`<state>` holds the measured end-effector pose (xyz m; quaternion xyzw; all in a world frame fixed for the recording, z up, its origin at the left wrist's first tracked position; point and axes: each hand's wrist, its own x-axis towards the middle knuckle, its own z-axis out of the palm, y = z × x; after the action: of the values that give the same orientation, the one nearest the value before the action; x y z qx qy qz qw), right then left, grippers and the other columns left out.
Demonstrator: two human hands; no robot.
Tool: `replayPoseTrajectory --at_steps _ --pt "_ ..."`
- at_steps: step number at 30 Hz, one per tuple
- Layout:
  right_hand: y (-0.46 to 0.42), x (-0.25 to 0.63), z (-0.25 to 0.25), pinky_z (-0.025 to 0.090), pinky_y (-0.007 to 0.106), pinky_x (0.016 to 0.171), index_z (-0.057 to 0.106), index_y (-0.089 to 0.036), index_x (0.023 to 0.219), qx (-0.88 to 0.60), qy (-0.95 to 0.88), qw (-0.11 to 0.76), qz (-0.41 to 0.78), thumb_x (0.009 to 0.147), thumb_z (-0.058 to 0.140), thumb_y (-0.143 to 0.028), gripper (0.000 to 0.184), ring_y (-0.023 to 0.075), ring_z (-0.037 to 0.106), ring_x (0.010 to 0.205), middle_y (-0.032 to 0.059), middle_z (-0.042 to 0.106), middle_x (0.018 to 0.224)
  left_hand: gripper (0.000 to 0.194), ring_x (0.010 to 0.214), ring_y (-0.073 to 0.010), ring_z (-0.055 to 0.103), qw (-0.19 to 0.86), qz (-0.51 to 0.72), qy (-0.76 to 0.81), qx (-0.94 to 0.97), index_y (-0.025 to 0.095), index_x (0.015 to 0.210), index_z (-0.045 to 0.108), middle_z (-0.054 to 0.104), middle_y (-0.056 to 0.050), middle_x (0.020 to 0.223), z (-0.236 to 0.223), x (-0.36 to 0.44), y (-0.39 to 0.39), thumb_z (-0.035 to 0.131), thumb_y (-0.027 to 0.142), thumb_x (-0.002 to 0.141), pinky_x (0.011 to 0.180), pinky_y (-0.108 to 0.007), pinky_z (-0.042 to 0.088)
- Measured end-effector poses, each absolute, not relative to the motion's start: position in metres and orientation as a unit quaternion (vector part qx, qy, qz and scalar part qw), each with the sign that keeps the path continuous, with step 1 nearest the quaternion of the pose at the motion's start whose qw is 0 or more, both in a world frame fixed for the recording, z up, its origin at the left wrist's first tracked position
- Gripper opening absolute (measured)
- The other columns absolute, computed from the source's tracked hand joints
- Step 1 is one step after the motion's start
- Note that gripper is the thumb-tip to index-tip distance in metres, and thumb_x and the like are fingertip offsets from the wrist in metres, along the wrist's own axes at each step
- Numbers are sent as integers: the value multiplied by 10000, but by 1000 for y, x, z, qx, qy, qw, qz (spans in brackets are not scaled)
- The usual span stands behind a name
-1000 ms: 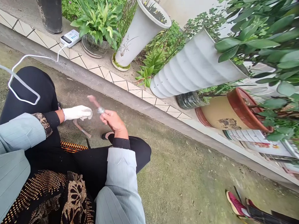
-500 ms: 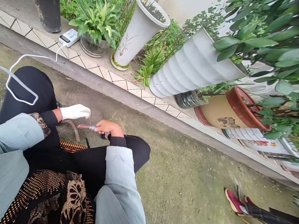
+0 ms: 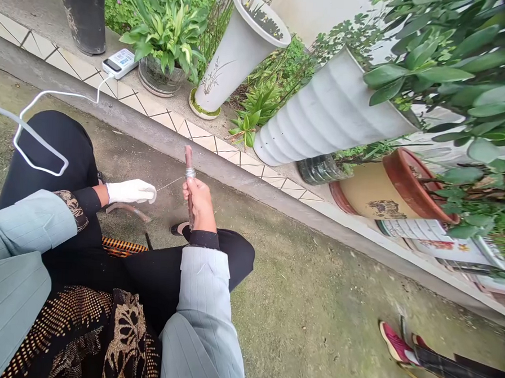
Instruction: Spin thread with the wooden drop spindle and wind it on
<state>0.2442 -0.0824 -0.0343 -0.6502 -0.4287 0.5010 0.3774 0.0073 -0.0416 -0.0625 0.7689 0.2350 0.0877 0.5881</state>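
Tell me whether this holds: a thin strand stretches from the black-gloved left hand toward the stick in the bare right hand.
The colour is wrong: the head view shows a white glove on the left hand. The rest stands: a thin strand stretches from it toward the stick in the bare right hand.

the glove is white, the stick reddish-brown.

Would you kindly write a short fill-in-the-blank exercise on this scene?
1. The left hand is gloved, but the right hand is ____.
2. The wrapped stick is held in the ____ hand.
3. A thin thread stretches ____ the hands.
4. The cable joined to the device is ____.

Missing words: bare; right; between; white.
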Motion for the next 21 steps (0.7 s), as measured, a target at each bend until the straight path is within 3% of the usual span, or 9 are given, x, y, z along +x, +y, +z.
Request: replayPoseTrajectory --at_steps 3,6,10,12,15,18,21 --pt "-78 251 -43 326 205 493 554 -167 753 -754 -463 185 427 854 523 -326 190 75 422 495 -12 532 630 321 686 -111 504 543 106 226 801 119 818 609 612 -27 775 -55 4 -38 455 394 877 664 -192 397" --pt "-83 248 -46 324 220 490 577 -162 668 -721 -508 -20 470 799 606 -265 169 82 437 472 -8 553 567 291 708 -124 502 495 134 266 816 122 810 595 602 -17 764 -49 2 -35 450 370 859 685 -199 395" --pt "-92 237 -42 318 206 470 592 -157 652 -549 -540 -114 628 748 660 -277 168 68 425 462 -33 540 533 297 683 -127 483 446 128 315 828 129 769 587 592 -9 725 -49 1 -32 420 358 854 662 -206 384" --pt "-95 234 -38 318 196 470 597 -151 693 -468 -548 -96 687 745 664 -332 200 59 419 475 -44 531 553 291 674 -128 481 432 129 339 826 127 774 591 596 -11 723 -53 1 -30 424 354 847 658 -212 385" --pt "-97 233 -28 319 194 477 599 -136 759 -392 -555 1 734 746 668 -403 276 48 395 478 -49 513 582 313 666 -131 497 461 152 352 801 122 792 598 607 -25 738 -63 3 -27 437 385 848 657 -222 404" --pt "-98 234 -21 315 198 482 577 -132 757 -387 -536 166 732 745 675 -434 318 44 379 484 -40 507 609 352 630 -123 499 532 169 337 758 115 805 603 611 -38 731 -70 5 -28 452 429 852 633 -221 415" --pt "-93 239 -22 313 194 474 532 -154 742 -466 -474 361 654 762 643 -451 318 47 383 496 -34 503 636 357 577 -106 469 568 113 297 759 118 826 621 584 -22 682 -66 7 -34 462 436 865 582 -207 392"
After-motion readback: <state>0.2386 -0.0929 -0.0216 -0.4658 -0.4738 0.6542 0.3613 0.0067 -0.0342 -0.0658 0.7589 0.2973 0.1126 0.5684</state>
